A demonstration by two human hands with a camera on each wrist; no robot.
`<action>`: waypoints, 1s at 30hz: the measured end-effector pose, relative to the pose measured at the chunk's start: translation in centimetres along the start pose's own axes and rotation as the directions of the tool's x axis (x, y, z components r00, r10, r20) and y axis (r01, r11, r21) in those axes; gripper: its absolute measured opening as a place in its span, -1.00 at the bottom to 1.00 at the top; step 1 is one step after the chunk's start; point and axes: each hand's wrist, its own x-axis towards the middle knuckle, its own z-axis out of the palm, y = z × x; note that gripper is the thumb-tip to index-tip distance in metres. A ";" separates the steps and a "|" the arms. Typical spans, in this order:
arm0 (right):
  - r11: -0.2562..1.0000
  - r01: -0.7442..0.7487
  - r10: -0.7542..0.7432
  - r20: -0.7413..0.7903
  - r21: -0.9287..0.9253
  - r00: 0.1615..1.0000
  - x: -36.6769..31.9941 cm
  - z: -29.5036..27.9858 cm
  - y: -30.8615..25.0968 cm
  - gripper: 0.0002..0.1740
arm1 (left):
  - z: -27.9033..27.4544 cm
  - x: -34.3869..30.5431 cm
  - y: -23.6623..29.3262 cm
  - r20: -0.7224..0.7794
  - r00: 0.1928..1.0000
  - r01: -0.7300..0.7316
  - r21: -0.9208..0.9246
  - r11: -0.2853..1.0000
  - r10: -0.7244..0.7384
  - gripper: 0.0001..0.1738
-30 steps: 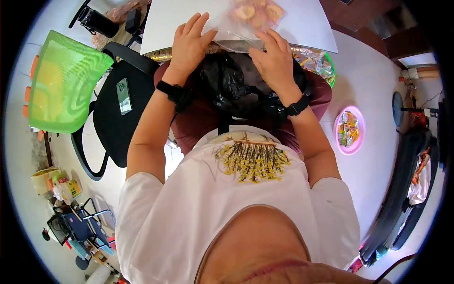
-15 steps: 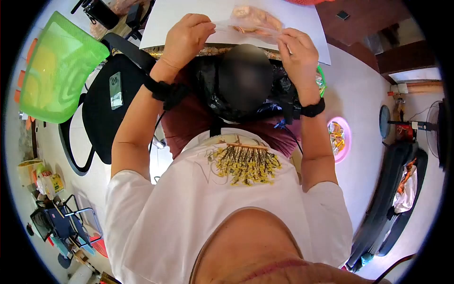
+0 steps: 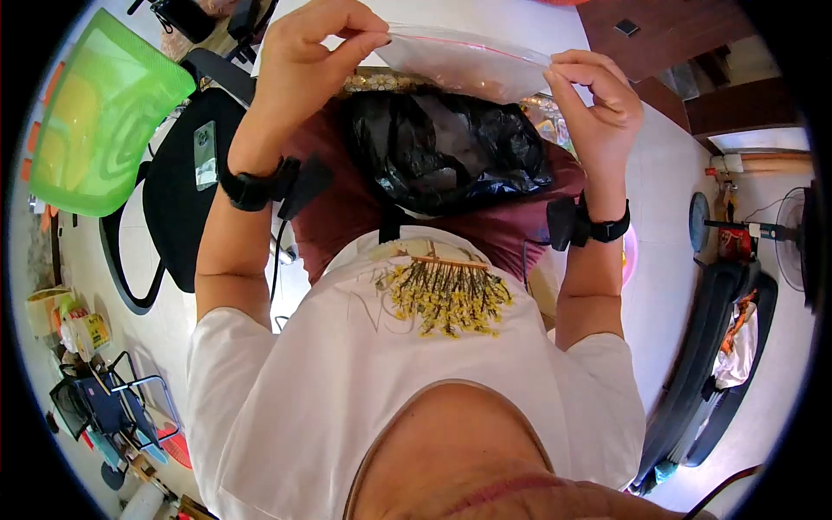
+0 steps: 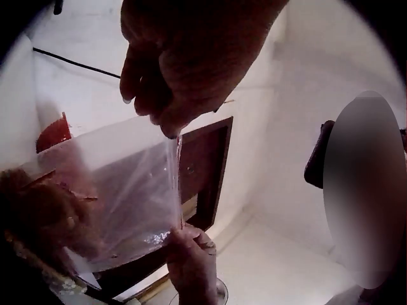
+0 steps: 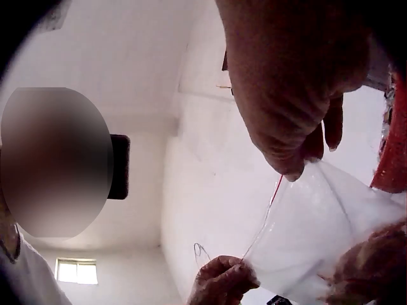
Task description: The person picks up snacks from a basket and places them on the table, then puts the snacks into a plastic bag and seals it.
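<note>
A clear plastic bag (image 3: 468,68) with a red line along its upper edge is stretched between both hands, above the lap. My left hand (image 3: 308,65) pinches one top corner between thumb and fingers; my right hand (image 3: 602,104) pinches the other. In the left wrist view the bag (image 4: 133,190) hangs with brownish pieces (image 4: 57,216) at its far end, and the left hand (image 4: 191,57) grips the edge. The right wrist view has the right hand (image 5: 299,82) pinching the bag (image 5: 299,229) at its red-lined edge. Whether the bag's mouth is parted, I cannot tell.
A black plastic bag (image 3: 442,152) lies over the lap, below the white table (image 3: 485,22). On the left, a phone (image 3: 205,156) rests on a black chair seat (image 3: 186,208) beside a green chair back (image 3: 104,121). A pink basin (image 3: 630,253) is partly hidden behind the right forearm.
The clear bag has been lifted off the table and drawn closer to the body. Both hands have moved farther apart, stretching its upper edge between them.
</note>
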 end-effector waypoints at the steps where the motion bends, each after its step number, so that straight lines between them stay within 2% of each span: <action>1: 1.000 -0.016 0.016 0.010 0.008 1.000 -0.1 -0.1 -0.3 -0.90 | -0.3 -0.2 0.8 0.017 0.998 0.059 0.034 0.998 -0.060 -0.93; 5: 0.981 -0.118 0.115 0.030 0.151 0.993 -0.4 -0.5 -1.8 -0.90 | -1.4 -0.7 2.0 0.078 0.991 0.111 -0.085 0.990 -0.105 -0.94; 8: 0.950 -0.211 0.198 0.078 0.232 0.977 -0.9 -0.4 -2.3 -0.90 | -1.5 -1.9 1.4 0.060 0.985 0.170 -0.178 0.969 -0.162 -0.88; 11: 0.870 -0.350 0.310 0.168 0.348 0.936 -2.0 0.2 -2.3 -0.89 | -1.4 -3.7 1.8 0.061 0.942 0.334 -0.252 0.908 -0.330 -0.74; 14: 0.807 -0.430 0.361 0.236 0.405 0.902 -4.2 1.7 -1.1 -0.88 | 0.4 -5.6 1.5 0.056 0.922 0.362 -0.477 0.801 -0.383 -0.72; 15: 0.791 -0.462 0.390 0.252 0.400 0.886 -4.9 2.3 -0.7 -0.88 | 0.8 -6.5 1.2 0.085 0.896 0.420 -0.478 0.772 -0.435 -0.65; 18: 0.731 -0.563 0.473 0.307 0.386 0.826 -6.5 3.5 0.3 -0.89 | 2.1 -8.4 0.5 0.115 0.793 0.502 -0.679 0.535 -0.599 -0.67; 19: 0.690 -0.592 0.502 0.314 0.417 0.806 -7.1 4.0 0.8 -0.90 | 2.3 -8.8 -0.2 0.138 0.811 0.469 -0.735 0.490 -0.568 -0.67; 20: 0.646 -0.619 0.530 0.322 0.447 0.785 -7.6 4.4 1.2 -0.90 | 2.4 -9.3 -0.4 0.144 0.795 0.488 -0.729 0.480 -0.589 -0.68; 21: 0.655 -0.627 0.538 0.321 0.422 0.779 -7.9 4.6 1.5 -0.90 | 2.5 -9.6 -0.6 0.150 0.779 0.507 -0.722 0.471 -0.609 -0.68; 24: 0.571 -0.645 0.554 0.341 0.508 0.759 -8.1 4.8 1.9 -0.90 | 2.7 -9.8 -0.6 0.150 0.760 0.524 -0.716 0.460 -0.633 -0.69; 25: 0.598 -0.623 0.533 0.331 0.504 0.779 -8.2 4.9 2.2 -0.88 | 2.8 -9.8 -0.6 0.146 0.759 0.522 -0.719 0.459 -0.634 -0.70; 30: 0.474 -0.643 0.564 0.353 0.602 0.747 -9.0 5.7 3.2 -0.77 | 3.1 -10.1 -1.4 0.178 0.792 0.486 -0.762 0.428 -0.583 -0.69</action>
